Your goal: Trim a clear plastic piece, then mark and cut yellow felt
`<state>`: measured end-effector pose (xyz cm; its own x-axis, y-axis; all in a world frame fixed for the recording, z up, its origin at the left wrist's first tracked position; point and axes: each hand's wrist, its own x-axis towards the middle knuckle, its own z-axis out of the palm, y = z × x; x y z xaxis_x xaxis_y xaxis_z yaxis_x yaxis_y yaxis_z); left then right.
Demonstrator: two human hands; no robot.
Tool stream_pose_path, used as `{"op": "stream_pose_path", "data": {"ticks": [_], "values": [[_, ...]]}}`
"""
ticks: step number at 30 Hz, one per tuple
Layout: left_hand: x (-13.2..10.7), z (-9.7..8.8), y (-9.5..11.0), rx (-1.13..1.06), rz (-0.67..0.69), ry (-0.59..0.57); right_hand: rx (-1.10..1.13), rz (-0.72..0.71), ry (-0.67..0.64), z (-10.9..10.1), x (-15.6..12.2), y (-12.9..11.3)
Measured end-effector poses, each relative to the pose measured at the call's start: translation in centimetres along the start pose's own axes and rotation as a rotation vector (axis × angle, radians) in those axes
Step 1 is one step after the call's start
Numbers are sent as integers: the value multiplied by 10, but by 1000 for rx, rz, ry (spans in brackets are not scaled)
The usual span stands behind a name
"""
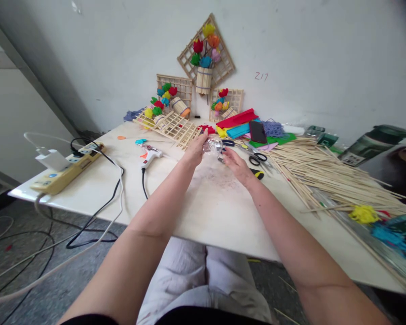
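Note:
Both my arms reach out over a white table (209, 212). My left hand (196, 149) has its fingers curled around a small clear roll that looks like tape (212, 145), held just above the tabletop. My right hand (235, 163) is beside the roll on its right, fingers bent, fingertips close to it; whether they touch it I cannot tell. Just behind the hands lie a wooden stick lattice (176, 127) and scissors (257, 158).
A white glue gun (150, 156) lies left of my hands, its cord running off the front edge. A yellow power strip (66, 169) sits far left. A pile of wooden sticks (328, 174) covers the right. Coloured felt sheets (238, 124) and flower frames (206, 56) stand at the wall.

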<state>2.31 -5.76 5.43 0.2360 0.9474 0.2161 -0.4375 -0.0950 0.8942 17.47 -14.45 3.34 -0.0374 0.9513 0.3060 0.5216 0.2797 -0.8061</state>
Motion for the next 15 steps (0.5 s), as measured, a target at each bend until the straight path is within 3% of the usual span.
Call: {"op": "stream_pose_path", "data": {"ticks": [3, 8, 15], "values": [[-10, 9, 8, -71, -157, -46, 146, -84, 1, 4, 0, 3], [-21, 18, 17, -54, -372, -134, 109, -187, 92, 5, 0, 11], [-24, 24, 13, 29, -468, -171, 91, -219, 166, 11, 1, 16]]}}
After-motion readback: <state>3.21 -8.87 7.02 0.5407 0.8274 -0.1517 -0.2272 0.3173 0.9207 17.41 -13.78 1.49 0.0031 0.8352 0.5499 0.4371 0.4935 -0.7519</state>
